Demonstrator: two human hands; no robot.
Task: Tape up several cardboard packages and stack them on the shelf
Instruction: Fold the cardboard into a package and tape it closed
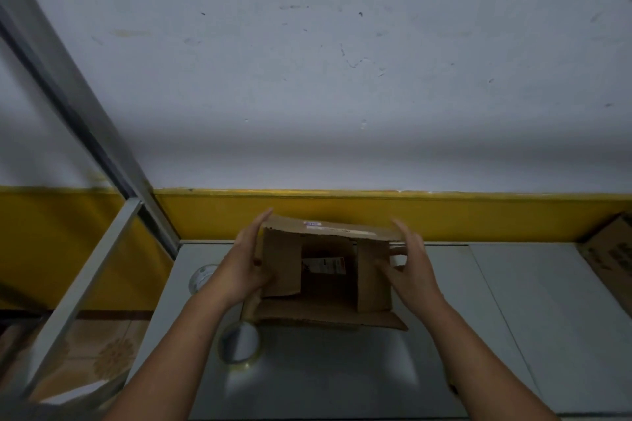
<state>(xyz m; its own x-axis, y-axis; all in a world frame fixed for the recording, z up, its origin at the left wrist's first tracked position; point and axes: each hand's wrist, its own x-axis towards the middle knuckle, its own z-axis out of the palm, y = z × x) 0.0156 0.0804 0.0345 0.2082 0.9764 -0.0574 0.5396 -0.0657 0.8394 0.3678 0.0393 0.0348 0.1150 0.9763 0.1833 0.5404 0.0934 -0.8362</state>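
Against a white-and-yellow wall (342, 61), a box (328, 308) sits on the table (342, 369), flaps (282, 263) half-folded. A person's left hand (244, 267) and right hand (412, 267) press its sides, fingers straight. Light, bendy cardboard likely; best held by the walls, not flaps. Tape (239, 342) lies nearby.

Scuffed white wall (342, 61), yellow band (342, 212) along its base, patterned floor tiles (102, 352).

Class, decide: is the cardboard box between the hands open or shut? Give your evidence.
Open. The cardboard box has its side flaps only partly folded in, leaving a dark gap showing its inside.
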